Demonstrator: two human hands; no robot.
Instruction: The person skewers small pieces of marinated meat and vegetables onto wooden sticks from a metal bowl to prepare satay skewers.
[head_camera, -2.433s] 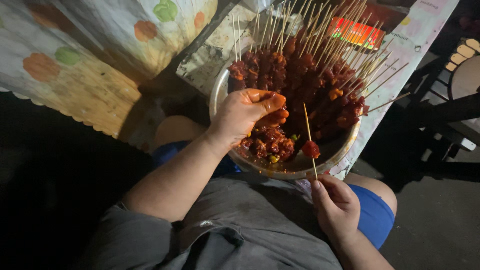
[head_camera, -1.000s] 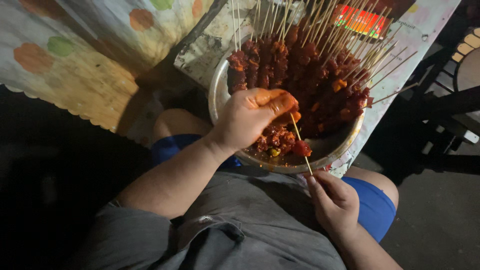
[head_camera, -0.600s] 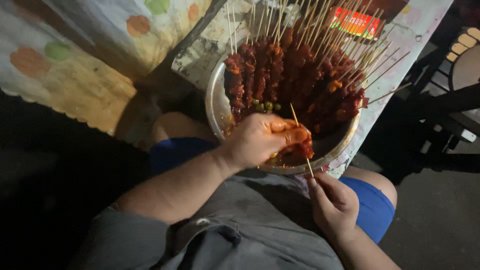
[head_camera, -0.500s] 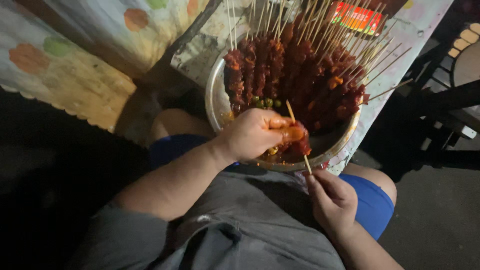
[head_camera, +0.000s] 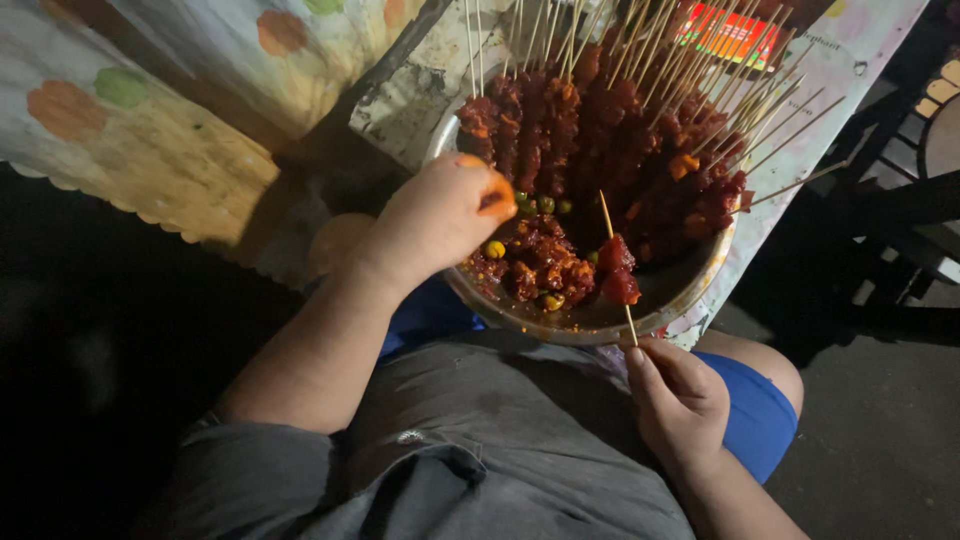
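Skewer (head_camera: 617, 268): thin wooden stick, tilted a little off upright, with two chunks of red marinated meat threaded near its middle. It stands over the near side of the metal bowl (head_camera: 690, 290), bare tip pointing up and away, lower end passing over the bowl's near rim.

Right hand (head_camera: 678, 400): below the bowl's rim, just above the lap, fingers pinched on the lower end of the skewer.

Left hand (head_camera: 438, 218): reaching in over the bowl's left rim, fingers curled loosely down toward the loose meat; fingertips stained orange with marinade. Whether it holds a piece cannot be told, since the back of the hand hides the fingertips' underside.

Loose meat (head_camera: 535, 262): a heap of red pieces in sauce at the near left of the bowl, with small green and yellow bits mixed in, just beside the left hand.

Finished skewers (head_camera: 620, 130): many, loaded with meat, piled across the far half of the bowl, bare sticks fanning up and to the right.

Around: bowl rests at the edge of a table under a patterned cloth (head_camera: 130, 140). Person seated, grey shirt (head_camera: 480, 450), blue shorts (head_camera: 750, 410). Surroundings dark.
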